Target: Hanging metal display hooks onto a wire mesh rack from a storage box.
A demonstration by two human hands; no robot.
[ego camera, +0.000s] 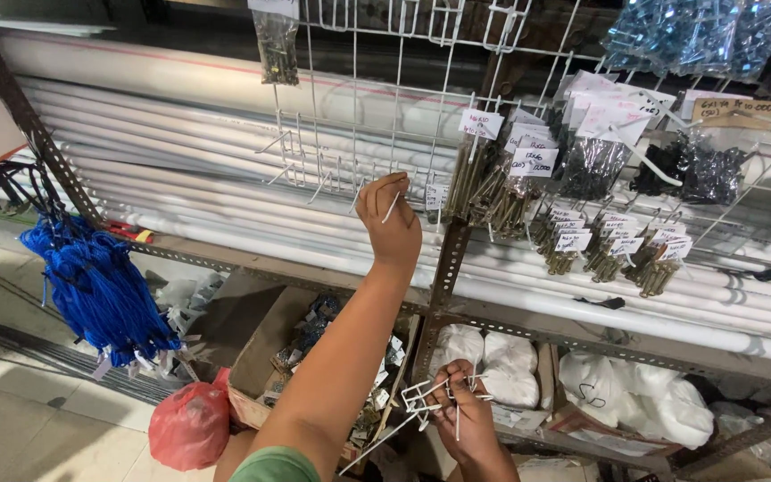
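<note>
Left hand raised at the white wire grid panel, grip pinched on one white peg hook, hook tip at the grid. Right hand low, grip clamped on a bundle of white hooks. Bagged screws hang right; blue cords left; white pipes behind.

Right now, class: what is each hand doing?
Left hand: closed on one white hook at the wire grid.
Right hand: closed on a bunch of hooks.
</note>
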